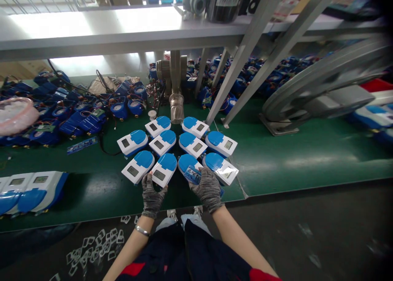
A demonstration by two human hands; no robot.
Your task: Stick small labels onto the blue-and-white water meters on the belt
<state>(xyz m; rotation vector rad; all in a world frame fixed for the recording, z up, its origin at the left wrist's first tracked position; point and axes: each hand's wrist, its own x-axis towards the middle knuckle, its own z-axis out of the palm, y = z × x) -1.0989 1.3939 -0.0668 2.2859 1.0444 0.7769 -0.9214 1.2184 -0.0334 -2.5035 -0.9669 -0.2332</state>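
Several blue-and-white meters with small grey displays stand in two fanned groups on the green bench. My left hand, in a grey knit glove, grips the near end of one meter, its fingers and thumb on opposite edges. In my right hand, also gloved, is a blue card with dark handwriting. The card lies over the display end of another meter and hides it. Right beside that hand is a further meter. Something small and blue shows at the right hand's outer edge; I cannot make it out.
Finished-looking meters line the left bench edge. Blue meter bodies with wires crowd the back, near a pink basin. A metal post fixture, slanted grey struts and a large wheel-like frame stand behind. White frames litter the floor.
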